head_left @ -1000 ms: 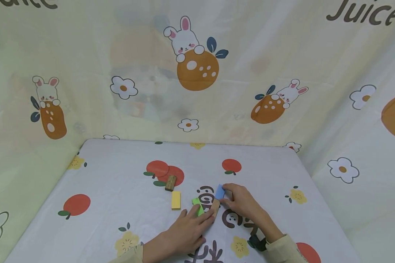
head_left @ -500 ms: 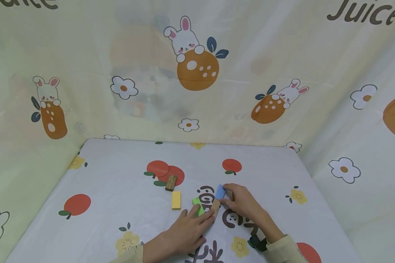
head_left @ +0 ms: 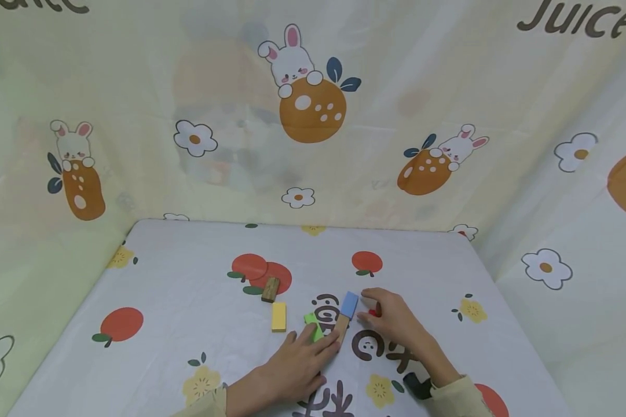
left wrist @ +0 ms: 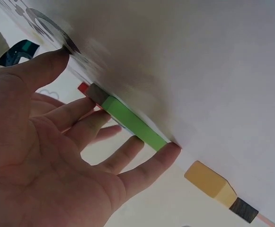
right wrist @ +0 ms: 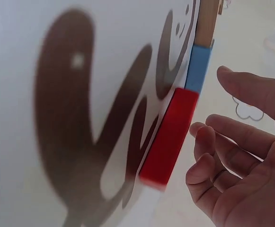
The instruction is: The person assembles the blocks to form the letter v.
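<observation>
My left hand [head_left: 299, 365] lies over a green block [head_left: 311, 321] and a tan wooden block [head_left: 343, 325], its fingers extended and fingertips touching them. A blue block [head_left: 350, 304] continues the line at the tan block's far end. Just right of the blue block is my right hand [head_left: 393, 315], thumb and fingers spread apart and nothing gripped. A red block [right wrist: 169, 139] lies right by its fingertips, mostly hidden behind the hand in the head view. In the left wrist view the fingers run along the side of the green block [left wrist: 135, 124].
Left of the green block lies a yellow block [head_left: 278, 317], with a dark brown bark-like block [head_left: 271, 289] just beyond it. The table [head_left: 187, 301] wears a white cloth printed with fruit and flowers. A printed curtain [head_left: 229, 174] hangs behind and at both sides.
My right hand has let go of the blue block and shifted slightly right, and the red block now shows beneath it. The left hand has stayed in place.
</observation>
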`<state>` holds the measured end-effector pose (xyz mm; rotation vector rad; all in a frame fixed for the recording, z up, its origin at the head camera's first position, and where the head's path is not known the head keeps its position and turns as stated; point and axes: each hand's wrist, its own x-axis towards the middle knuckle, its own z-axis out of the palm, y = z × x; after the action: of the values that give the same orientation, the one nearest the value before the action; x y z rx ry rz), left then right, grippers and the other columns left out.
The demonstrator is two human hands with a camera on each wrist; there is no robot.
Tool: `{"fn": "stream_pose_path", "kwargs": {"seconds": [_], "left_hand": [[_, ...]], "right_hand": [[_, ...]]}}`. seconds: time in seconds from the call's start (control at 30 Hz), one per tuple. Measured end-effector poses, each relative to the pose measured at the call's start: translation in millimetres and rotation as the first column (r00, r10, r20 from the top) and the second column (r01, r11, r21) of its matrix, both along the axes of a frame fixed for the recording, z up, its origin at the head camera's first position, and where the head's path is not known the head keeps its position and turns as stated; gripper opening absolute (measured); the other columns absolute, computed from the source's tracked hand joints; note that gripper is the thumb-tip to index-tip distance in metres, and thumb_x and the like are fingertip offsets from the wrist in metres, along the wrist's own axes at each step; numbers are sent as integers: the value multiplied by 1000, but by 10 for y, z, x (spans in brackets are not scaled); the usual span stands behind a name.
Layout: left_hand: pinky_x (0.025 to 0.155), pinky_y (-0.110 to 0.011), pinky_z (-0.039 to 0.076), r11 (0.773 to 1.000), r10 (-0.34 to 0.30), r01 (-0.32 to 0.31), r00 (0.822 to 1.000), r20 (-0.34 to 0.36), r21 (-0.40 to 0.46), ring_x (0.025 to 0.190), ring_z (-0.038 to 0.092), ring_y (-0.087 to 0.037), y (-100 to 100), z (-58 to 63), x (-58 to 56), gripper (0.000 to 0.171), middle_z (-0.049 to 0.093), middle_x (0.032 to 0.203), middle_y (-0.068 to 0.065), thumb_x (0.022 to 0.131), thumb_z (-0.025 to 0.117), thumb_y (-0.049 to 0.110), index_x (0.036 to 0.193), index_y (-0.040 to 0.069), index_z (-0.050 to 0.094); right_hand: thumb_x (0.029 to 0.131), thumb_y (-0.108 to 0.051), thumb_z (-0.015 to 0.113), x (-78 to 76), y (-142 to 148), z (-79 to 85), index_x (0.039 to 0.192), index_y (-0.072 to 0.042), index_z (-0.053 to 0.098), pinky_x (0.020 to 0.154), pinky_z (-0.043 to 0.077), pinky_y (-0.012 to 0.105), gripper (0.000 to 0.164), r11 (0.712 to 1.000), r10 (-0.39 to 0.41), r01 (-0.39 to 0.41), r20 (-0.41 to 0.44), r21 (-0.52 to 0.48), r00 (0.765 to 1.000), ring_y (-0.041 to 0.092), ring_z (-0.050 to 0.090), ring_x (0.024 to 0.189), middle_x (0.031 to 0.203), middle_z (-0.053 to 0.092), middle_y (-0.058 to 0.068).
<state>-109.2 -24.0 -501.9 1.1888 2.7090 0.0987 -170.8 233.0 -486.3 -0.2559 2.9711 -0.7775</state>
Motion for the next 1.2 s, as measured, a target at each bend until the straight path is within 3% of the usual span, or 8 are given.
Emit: {"fn": "stream_pose_path", "kwargs": {"seconds": [0.33,0.47,0.57,0.73,0.93,1.07,1.2], "left_hand": [[113,-59,51,1000,14,-14,1000,9,-10,154,40,-31,10,-19,13,69,32,174,15,103,64,49,165,33,38],[113,-59,51,1000,17,-17,1000,7,-9,155,40,-31,14,-21,15,69,32,174,15,102,64,50,164,34,38],[113,-59,51,1000,17,-17,1000,4,-5,154,40,-31,13,-17,18,69,32,174,15,102,65,49,164,33,39],[113,-59,51,1000,14,-14,1000,5,5,154,40,-32,8,-13,19,69,33,174,14,102,65,49,165,33,38],[113,-59,51,1000,7,-7,1000,0,9,154,40,-31,5,-17,11,70,33,174,14,103,64,48,165,32,37],[113,-59,51,1000,6,-6,1000,7,10,154,39,-31,2,-12,10,70,32,174,14,103,64,48,165,32,36],[114,-59,51,1000,5,-6,1000,8,25,154,40,-32,-6,2,15,69,32,174,13,103,64,47,165,31,38]], "right_hand": [[89,-19,85,45,198,-14,133,-4,70,63,48,22,49,1000,-16,16,19,-2,1000,14,55,79,117,75,12],[88,-18,87,73,238,-21,131,-3,72,71,55,27,48,999,-36,36,29,14,999,17,59,86,125,75,15],[88,-23,87,97,242,-23,131,-2,72,83,63,37,49,995,-88,87,40,42,995,26,65,96,129,74,18],[89,-34,86,148,223,17,127,2,72,103,58,55,55,972,-202,196,33,128,979,42,67,118,128,73,24],[87,-41,86,206,211,54,122,6,73,85,63,45,60,952,-246,235,38,194,968,27,64,88,110,76,22],[87,-44,86,234,192,37,115,8,73,66,54,33,62,940,-276,258,54,222,960,20,58,73,86,71,13],[88,-48,84,246,147,18,106,8,72,58,45,27,61,928,-306,285,55,240,950,20,54,66,73,60,9]]}}
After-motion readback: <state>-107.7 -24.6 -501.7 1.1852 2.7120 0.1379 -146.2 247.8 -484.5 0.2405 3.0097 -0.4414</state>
